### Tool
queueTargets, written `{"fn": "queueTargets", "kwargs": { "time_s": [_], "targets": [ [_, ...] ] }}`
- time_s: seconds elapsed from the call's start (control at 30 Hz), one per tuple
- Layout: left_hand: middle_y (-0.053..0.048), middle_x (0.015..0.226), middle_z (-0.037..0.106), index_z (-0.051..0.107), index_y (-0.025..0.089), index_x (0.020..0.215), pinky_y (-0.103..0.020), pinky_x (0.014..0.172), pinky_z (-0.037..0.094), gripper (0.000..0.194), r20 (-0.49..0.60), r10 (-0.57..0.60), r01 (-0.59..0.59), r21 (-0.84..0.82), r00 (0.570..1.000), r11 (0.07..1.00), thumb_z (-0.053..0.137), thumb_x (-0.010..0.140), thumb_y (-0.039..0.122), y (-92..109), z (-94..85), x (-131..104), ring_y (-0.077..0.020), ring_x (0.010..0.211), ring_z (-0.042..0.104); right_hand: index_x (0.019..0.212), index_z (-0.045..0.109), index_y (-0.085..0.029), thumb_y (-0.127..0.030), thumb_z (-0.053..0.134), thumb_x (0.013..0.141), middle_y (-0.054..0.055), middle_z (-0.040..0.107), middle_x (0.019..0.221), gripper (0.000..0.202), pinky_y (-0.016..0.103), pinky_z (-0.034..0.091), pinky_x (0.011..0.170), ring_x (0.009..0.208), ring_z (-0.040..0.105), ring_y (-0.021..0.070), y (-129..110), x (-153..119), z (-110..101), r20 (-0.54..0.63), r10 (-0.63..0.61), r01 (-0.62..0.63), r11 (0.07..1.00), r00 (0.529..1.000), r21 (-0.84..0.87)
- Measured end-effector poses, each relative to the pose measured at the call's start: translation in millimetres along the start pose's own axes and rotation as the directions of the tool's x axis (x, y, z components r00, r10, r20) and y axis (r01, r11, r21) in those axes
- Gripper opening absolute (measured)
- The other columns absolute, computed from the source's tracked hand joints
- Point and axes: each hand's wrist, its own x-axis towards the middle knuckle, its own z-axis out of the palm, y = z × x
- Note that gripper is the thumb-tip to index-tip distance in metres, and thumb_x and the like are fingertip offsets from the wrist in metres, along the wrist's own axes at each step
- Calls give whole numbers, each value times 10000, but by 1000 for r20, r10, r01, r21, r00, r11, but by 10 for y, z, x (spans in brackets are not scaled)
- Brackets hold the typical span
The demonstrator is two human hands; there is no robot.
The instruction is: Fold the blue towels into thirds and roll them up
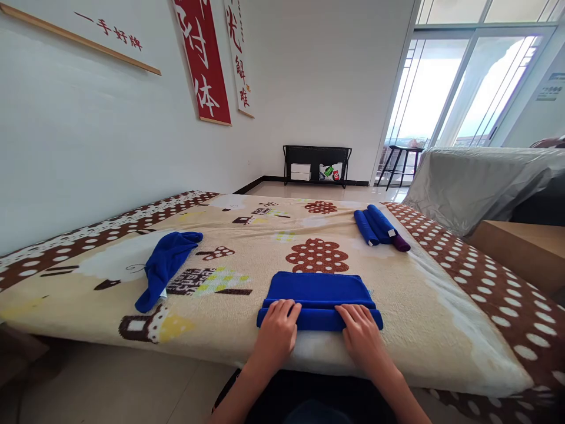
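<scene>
A blue towel (318,287) lies at the near edge of the bed, its near part rolled and its far part flat. My left hand (279,327) holds the left end of the roll, fingers curled over its top. On the right end of the same roll rests my right hand (361,328), closed over it in the same way; the thumbs are partly hidden. To the left is a crumpled blue towel (168,265), apart from both hands. Farther back on the right lie rolled blue towels (375,225) beside a purple roll (401,242).
A patterned cream blanket (247,259) with a brown dotted border covers the bed. On the right stand a cardboard box (525,247) and a piece of furniture under a plastic cover (477,182). A black rack (316,158) and a stool (401,162) are at the back.
</scene>
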Motion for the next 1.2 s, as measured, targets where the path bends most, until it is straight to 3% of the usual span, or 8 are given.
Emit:
{"fn": "queueTargets", "kwargs": {
  "time_s": [0.1,0.2,0.33,0.53,0.67,0.83,0.93,1.2],
  "targets": [
    [-83,1251,635,540,208,1312,-415,993,443,430,1,142,-141,-135,990,981,429,906,114,193,96,64,-238,1133,588,1321,537,-206,-56,400,853,52,631,1258,510,351,390,1040,1146,562,183,-160,74,62,17,-130,126,982,991,143],
    [-82,1290,634,521,194,1348,-424,1001,439,384,19,120,-115,-175,993,978,419,980,239,192,136,73,-237,1162,589,1315,547,-222,-209,398,963,54,644,1256,382,377,403,1036,1143,584,187,-123,74,71,14,-83,81,990,996,118],
    [-71,1267,655,564,207,1311,-403,992,446,362,-7,57,-58,-142,998,988,401,998,288,-133,109,-41,-221,1163,598,1300,568,-223,-402,396,994,72,648,1257,393,399,410,1030,1166,592,209,238,-80,40,-12,24,-24,1000,1000,-11],
    [-102,1255,662,585,182,1287,-471,1062,356,364,-122,-65,66,-1,990,998,414,982,285,-493,127,-294,-258,1183,588,1200,632,-207,-454,388,991,77,670,1221,405,436,340,1083,1181,587,224,654,-320,19,-67,104,-112,986,992,-121],
    [-108,1226,680,629,180,1225,-534,1094,282,347,-165,-106,107,-4,981,994,399,972,242,-244,151,-213,-287,1206,576,1193,641,-188,-329,384,997,83,676,1212,352,478,256,1117,1220,555,247,396,-208,39,-107,130,-143,982,986,-125],
    [-104,1307,636,567,155,1317,-419,1024,409,400,0,84,-83,-134,996,987,390,965,224,208,183,88,-241,1200,582,1259,607,-237,-231,358,990,46,650,1265,367,384,335,1068,1187,574,190,-160,78,134,4,3,-3,999,1000,43],
    [-102,1364,595,532,155,1353,-407,1006,427,411,59,95,-85,-150,994,985,388,980,247,265,202,187,-238,1252,546,1274,595,-249,-259,365,995,39,640,1284,362,383,353,1052,1193,569,192,-267,163,176,45,13,-15,999,999,46],
    [-105,1335,617,574,177,1316,-425,994,423,411,1,-15,15,-16,1000,1000,377,1003,357,-337,154,-97,-253,1241,553,1288,580,-184,-489,363,997,91,611,1323,474,446,330,1063,1251,535,244,347,-121,113,4,184,-182,974,983,-135]
  ]
}}
